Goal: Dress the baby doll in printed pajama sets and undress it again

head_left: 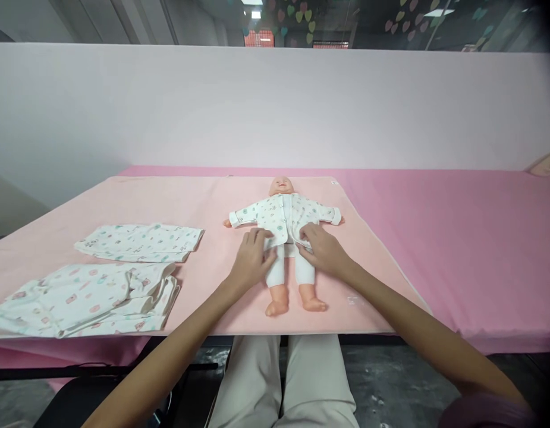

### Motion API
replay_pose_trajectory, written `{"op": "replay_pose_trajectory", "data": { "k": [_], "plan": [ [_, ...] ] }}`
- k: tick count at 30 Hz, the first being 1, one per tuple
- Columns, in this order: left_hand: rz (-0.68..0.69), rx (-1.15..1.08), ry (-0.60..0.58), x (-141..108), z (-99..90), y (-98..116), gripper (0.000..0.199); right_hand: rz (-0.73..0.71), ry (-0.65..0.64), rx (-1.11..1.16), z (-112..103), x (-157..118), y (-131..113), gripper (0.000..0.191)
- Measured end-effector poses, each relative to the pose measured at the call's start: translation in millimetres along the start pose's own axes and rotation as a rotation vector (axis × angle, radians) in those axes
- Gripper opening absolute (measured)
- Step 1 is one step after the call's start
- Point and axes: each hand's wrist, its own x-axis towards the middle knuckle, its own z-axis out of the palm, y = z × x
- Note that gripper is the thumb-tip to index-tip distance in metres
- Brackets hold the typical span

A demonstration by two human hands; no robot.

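Observation:
A baby doll (282, 186) lies on its back on a pink mat, feet towards me and arms spread wide. It wears a white printed baby jacket (275, 214), which parts at the lower front, and white trousers (305, 270); its feet are bare. At the jacket's lower left edge, my left hand (252, 257) has its fingers curled on the hem. My right hand (324, 246) pinches the lower right edge of the same jacket. Fabric partly hides the fingertips of both hands.
Folded printed baby clothes lie at the left in two groups, a flat one (141, 242) behind a thicker pile (91, 297). The pink mat (203, 297) covers a table with a darker pink cloth (457, 249). A white partition (275, 107) stands behind.

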Motion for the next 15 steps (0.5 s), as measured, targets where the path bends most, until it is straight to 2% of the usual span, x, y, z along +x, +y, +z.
{"op": "replay_pose_trajectory", "data": {
  "k": [4,8,11,15],
  "plan": [
    [-0.204,0.097,-0.053,-21.4,-4.6,-22.2,0.034,0.145,0.072,-0.032,7.0,-32.0,20.2,0.012],
    [-0.308,0.076,-0.123,-10.4,-2.3,-25.0,0.019,0.277,-0.050,-0.106,17.1,-42.6,37.1,0.006],
    [-0.362,0.016,-0.129,-3.9,-7.4,-17.6,0.012,0.327,-0.113,-0.112,6.9,-39.3,38.0,0.015],
    [-0.371,0.048,-0.146,-16.6,-22.2,-10.2,0.014,0.320,-0.088,-0.173,-19.4,-40.6,30.2,0.025]
  ]
}}
